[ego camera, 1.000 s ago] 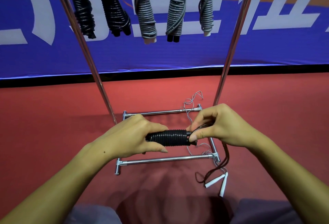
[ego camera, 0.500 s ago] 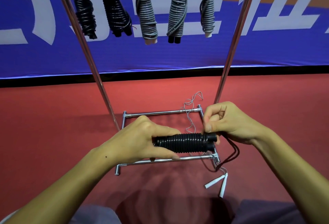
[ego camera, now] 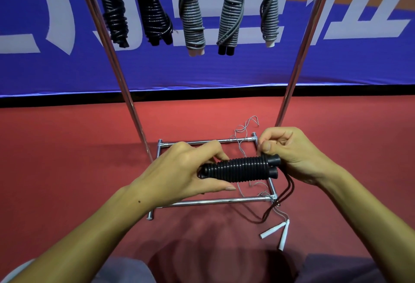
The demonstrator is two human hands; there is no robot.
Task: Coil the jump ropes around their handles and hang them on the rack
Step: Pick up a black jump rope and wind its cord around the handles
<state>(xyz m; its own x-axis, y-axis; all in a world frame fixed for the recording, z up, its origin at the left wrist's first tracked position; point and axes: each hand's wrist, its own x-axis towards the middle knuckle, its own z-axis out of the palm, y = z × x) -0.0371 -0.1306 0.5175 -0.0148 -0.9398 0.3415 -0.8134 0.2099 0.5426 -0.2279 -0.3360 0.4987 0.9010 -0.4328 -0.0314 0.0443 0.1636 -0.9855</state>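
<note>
A black jump rope (ego camera: 240,168) lies sideways between my hands, its cord coiled tightly round the paired black handles. My left hand (ego camera: 179,170) grips the left end of the bundle. My right hand (ego camera: 289,150) pinches the cord at the right end, where the two handle tips stick out. A loose loop of dark cord (ego camera: 279,202) hangs down from my right hand. Several coiled ropes, black (ego camera: 155,13) and grey (ego camera: 193,20), hang from the top of the rack (ego camera: 116,62). A thin grey rope with white handles (ego camera: 275,231) lies on the floor.
The rack's chrome base frame (ego camera: 215,202) sits on the red floor right under my hands, its two slanted poles rising on either side. A blue banner (ego camera: 224,67) covers the wall behind. My knees fill the bottom edge.
The coil has grown to the right along the handles. My right hand has moved right and up with the cord, and less loose cord hangs below.
</note>
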